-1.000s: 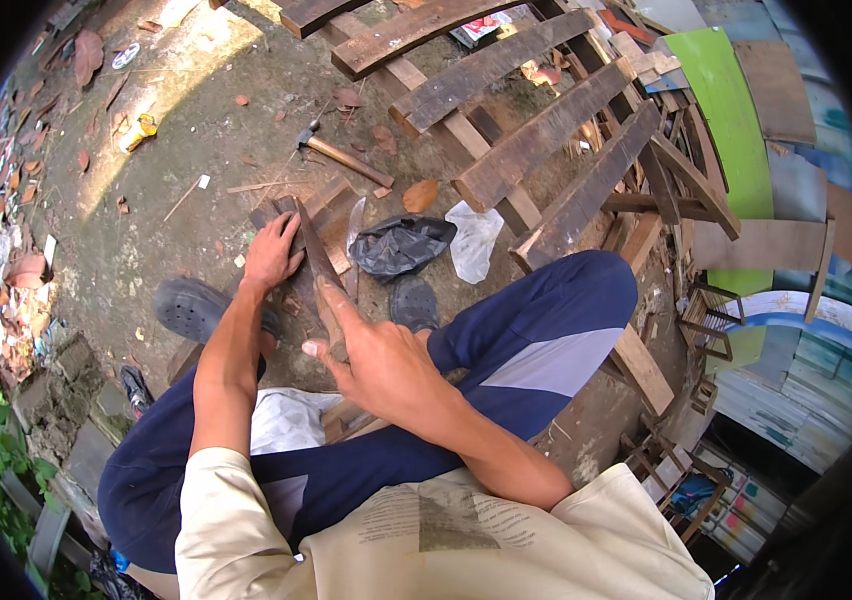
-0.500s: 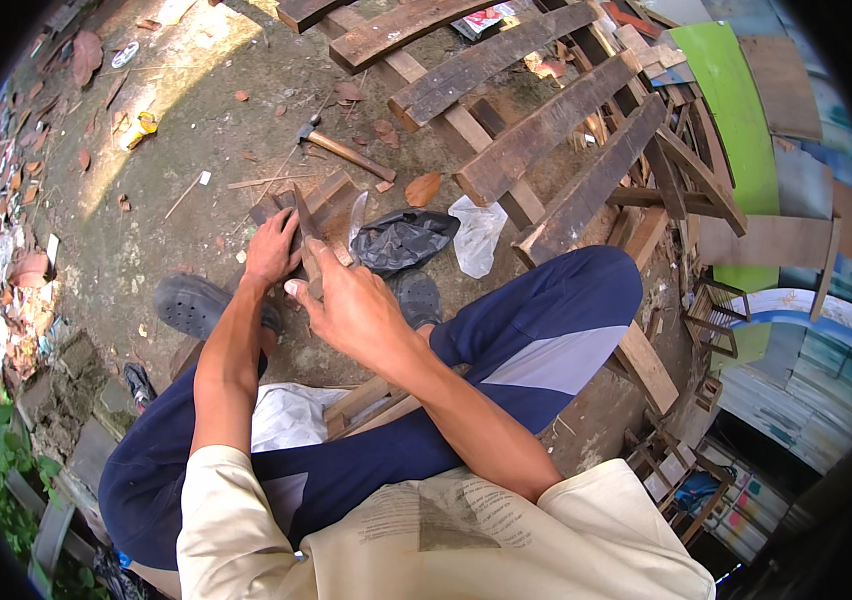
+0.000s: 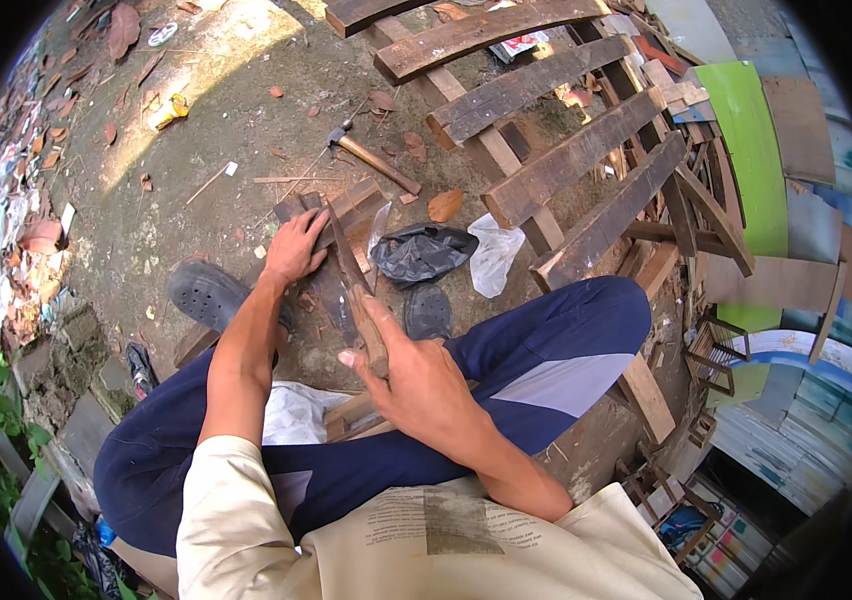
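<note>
My right hand (image 3: pixel 426 390) grips the wooden handle of what looks like a handsaw (image 3: pixel 346 250), index finger stretched along it. Its long brown blade points away from me across a short wooden board (image 3: pixel 348 207) low between my feet; the teeth are too small to make out. My left hand (image 3: pixel 293 248) presses down on the wood just left of the blade, fingers curled over it. A curved, pale metal blade (image 3: pixel 379 228) sits right beside the board, its other end hidden by a black plastic bag (image 3: pixel 424 252).
A hammer (image 3: pixel 374 162) lies on the ground beyond the board. At the right leans a slatted wooden frame (image 3: pixel 571 140), close to my knee. A white plastic bag (image 3: pixel 495 256) is beside the black one. Dry leaves and litter (image 3: pixel 41 236) spread along the left.
My right hand has drawn the handsaw back toward my body, so more of the blade shows. My left hand stays on the wood. The whole view has shifted slightly.
</note>
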`<state>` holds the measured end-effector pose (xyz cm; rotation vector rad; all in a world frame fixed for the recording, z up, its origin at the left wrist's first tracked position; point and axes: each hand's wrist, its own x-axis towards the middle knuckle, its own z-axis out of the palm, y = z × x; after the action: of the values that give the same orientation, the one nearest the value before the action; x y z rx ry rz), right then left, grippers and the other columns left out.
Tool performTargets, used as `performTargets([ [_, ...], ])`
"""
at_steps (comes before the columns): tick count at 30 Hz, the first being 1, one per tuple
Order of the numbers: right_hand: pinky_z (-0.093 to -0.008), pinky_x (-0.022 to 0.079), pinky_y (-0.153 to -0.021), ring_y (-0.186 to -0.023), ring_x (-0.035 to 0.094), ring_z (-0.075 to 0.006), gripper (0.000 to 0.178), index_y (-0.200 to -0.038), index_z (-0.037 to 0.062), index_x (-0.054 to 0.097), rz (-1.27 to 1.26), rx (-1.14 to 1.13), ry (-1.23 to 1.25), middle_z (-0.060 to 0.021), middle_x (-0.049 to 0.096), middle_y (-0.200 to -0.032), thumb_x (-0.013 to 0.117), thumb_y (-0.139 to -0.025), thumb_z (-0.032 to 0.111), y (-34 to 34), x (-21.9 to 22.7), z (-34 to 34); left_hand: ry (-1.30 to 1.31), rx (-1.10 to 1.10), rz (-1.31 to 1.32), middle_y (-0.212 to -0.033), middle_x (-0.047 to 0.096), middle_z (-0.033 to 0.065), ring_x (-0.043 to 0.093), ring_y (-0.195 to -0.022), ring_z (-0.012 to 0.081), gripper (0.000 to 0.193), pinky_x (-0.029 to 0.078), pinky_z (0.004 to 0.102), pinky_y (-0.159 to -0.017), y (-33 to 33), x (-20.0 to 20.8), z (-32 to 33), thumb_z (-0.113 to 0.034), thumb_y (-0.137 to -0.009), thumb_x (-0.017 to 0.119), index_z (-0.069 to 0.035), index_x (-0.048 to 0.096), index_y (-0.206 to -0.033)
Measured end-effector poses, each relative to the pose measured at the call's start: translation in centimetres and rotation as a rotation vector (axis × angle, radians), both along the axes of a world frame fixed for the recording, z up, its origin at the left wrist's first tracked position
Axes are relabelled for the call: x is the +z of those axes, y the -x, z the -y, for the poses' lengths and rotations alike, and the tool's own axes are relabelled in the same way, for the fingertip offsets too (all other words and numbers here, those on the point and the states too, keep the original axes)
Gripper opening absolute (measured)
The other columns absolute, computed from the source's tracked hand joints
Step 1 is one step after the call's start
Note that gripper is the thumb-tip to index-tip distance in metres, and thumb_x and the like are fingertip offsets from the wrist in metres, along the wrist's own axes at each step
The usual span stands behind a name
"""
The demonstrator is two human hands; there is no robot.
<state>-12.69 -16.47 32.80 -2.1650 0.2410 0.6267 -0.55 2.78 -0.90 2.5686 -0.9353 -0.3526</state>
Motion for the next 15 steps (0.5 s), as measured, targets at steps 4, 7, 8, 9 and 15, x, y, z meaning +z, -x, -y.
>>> performTargets([
  [4, -0.0537, 0.055, -0.075, -0.074, 0.069, -0.0505, 0.063, -0.149, -0.0024, 0.046, 0.003, 0.020, 0.037, -0.0297, 0.069, -0.077, 0.069, -0.099, 0.027, -1.2, -1.0, -0.8, -0.001, 0.004, 0.011, -0.150, 0.051, 0.0139, 0.051, -0.136, 0.0340, 0.083, 0.040, 0.0458, -0.116, -0.2, 0.7, -0.2, -0.030, -0.081, 0.081, -0.013, 0.045, -0.154],
  [7, -0.0525, 0.055, -0.081, -0.088, 0.070, -0.0506, 0.062, -0.149, -0.0016, 0.048, 0.084, -0.024, 0.082, -0.0325, 0.071, -0.092, 0.069, -0.099, 0.027, -4.4, -6.4, -0.4, 0.046, -0.019, 0.154, -0.150, 0.051, 0.0127, 0.046, -0.142, 0.0312, 0.082, 0.034, 0.0482, -0.121, -0.4, 0.7, 0.7, -0.032, -0.080, 0.081, -0.013, 0.047, -0.152],
  [8, -0.0520, 0.056, -0.084, -0.094, 0.071, -0.0504, 0.061, -0.148, -0.0014, 0.049, 0.128, -0.039, 0.091, -0.0334, 0.072, -0.098, 0.069, -0.099, 0.027, -5.0, -6.9, -0.7, 0.015, -0.014, 0.145, -0.150, 0.051, 0.0110, 0.042, -0.146, 0.0295, 0.081, 0.029, 0.0508, -0.123, -0.6, 1.1, 0.9, -0.036, -0.080, 0.082, -0.015, 0.048, -0.152],
  [9, -0.0515, 0.055, -0.086, -0.098, 0.070, -0.0502, 0.060, -0.148, -0.0011, 0.050, 0.100, -0.048, 0.099, -0.0338, 0.071, -0.101, 0.069, -0.099, 0.027, -4.4, -6.8, -0.6, 0.020, -0.016, 0.147, -0.150, 0.051, 0.0111, 0.042, -0.146, 0.0299, 0.080, 0.029, 0.0510, -0.123, -0.3, 1.6, 1.4, -0.037, -0.081, 0.081, -0.015, 0.049, -0.151],
  [15, -0.0429, 0.056, -0.090, -0.104, 0.074, -0.0390, 0.056, -0.146, 0.0007, 0.055, 0.030, -0.049, 0.108, -0.0290, 0.074, -0.111, 0.070, -0.100, 0.029, 0.8, 1.3, -0.4, -0.030, 0.134, 0.164, -0.156, 0.046, 0.0105, 0.037, -0.151, 0.0297, 0.083, 0.026, 0.0512, -0.125, 1.2, 1.5, -0.5, -0.061, -0.088, 0.072, -0.021, 0.045, -0.156],
])
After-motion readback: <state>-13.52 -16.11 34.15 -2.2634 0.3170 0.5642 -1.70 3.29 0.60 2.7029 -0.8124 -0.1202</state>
